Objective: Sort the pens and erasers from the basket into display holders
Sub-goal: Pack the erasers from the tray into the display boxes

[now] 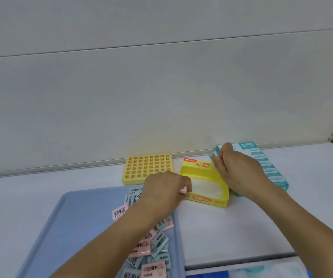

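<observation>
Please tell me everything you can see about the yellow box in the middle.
The yellow box looks like thin printed cardboard with orange "4B" labels. It lies flat on the white shelf, top open, inside pale and apparently empty. The left hand holds a pink eraser at its left edge.

1. The erasers (pixel 157 244) are small flat blocks, pink and pale blue, with barcodes; they lie in a loose pile on the blue tray (pixel 77 221).
2. One pink eraser (pixel 183 190) is pinched in the left hand (pixel 165 187), at the edge of the yellow box (pixel 205 185).
3. The yellow box stands open, its white inside visible.
4. The teal box (pixel 269 167) lies just beside it; a pale blue eraser (pixel 213 156) is held in the right hand (pixel 235 169).
5. The yellow grid holder (pixel 148 167) lies flat behind the tray.
</observation>
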`<state>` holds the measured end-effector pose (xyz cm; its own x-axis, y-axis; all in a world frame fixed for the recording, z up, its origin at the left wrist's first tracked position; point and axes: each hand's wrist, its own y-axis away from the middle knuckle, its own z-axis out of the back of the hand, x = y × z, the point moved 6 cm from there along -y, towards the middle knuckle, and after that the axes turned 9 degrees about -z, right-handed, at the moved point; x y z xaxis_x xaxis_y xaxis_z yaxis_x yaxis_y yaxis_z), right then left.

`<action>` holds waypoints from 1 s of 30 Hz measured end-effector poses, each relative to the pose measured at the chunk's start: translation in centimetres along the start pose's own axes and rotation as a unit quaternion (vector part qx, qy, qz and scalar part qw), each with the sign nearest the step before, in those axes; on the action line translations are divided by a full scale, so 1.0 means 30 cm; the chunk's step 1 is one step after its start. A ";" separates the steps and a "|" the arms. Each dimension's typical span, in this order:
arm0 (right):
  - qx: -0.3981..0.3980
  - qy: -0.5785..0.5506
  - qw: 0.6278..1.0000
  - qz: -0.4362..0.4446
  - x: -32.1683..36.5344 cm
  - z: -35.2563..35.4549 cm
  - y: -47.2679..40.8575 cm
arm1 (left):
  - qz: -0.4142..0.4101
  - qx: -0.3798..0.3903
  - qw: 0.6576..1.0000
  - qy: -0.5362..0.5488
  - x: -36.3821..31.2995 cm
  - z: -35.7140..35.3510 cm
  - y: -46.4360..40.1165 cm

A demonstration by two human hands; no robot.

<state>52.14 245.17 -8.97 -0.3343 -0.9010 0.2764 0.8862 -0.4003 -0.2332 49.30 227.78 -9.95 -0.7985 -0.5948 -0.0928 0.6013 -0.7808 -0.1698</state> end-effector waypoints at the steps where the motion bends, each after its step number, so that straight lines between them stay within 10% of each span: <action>1: -0.008 0.002 1.000 0.001 -0.004 0.006 0.002 | -0.006 -0.001 1.000 -0.018 0.004 0.000 -0.001; 8: 0.080 -0.128 0.988 -0.005 0.005 -0.029 -0.006 | -0.090 0.038 0.995 -0.029 0.011 -0.007 0.017; 17: 0.066 0.071 0.995 -0.033 -0.015 -0.021 0.095 | -0.051 0.063 0.996 0.037 0.074 -0.051 0.014; 24: 0.118 -0.168 0.979 -0.002 0.043 -0.009 0.003 | -0.028 0.019 0.981 0.190 0.055 -0.032 0.070; 30: 0.204 -0.116 0.972 0.012 0.169 -0.133 -0.025 | -0.036 0.068 0.984 0.161 0.049 -0.053 0.053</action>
<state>48.49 240.23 -11.12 -0.2726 -0.8289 0.4885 0.9621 -0.2375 0.1338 49.04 225.97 -11.93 -0.7937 -0.4626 -0.3951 0.5236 -0.8501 -0.0566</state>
